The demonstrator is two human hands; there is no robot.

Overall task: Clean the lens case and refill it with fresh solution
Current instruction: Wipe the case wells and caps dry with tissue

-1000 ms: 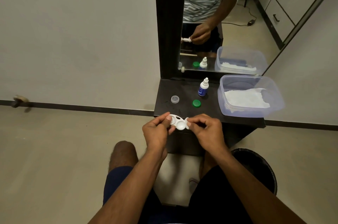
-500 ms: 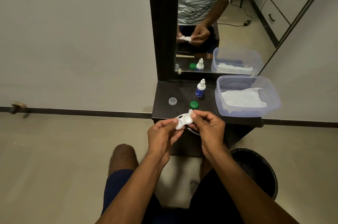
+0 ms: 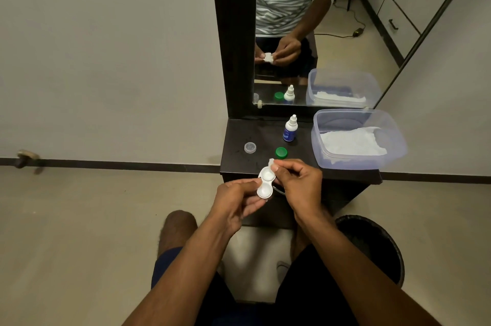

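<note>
Left hand [image 3: 233,199] pinches the white lens case [image 3: 266,182], long axis running 12 to 6 o'clock, open wells facing up; right hand [image 3: 300,184] pinches a tissue scrap [image 3: 271,161] at its top.

Both forearms forward, left hand [image 3: 236,199] and right hand [image 3: 299,183] close together, fingers curled in pinches.

The small white scrap [image 3: 271,161] pinched in the right hand [image 3: 299,187] is mostly hidden by fingertips. The blue-labelled dropper bottle [image 3: 290,129] print is too small to read. The round black bin [image 3: 377,248], near right, is partly hidden behind the right forearm.
</note>
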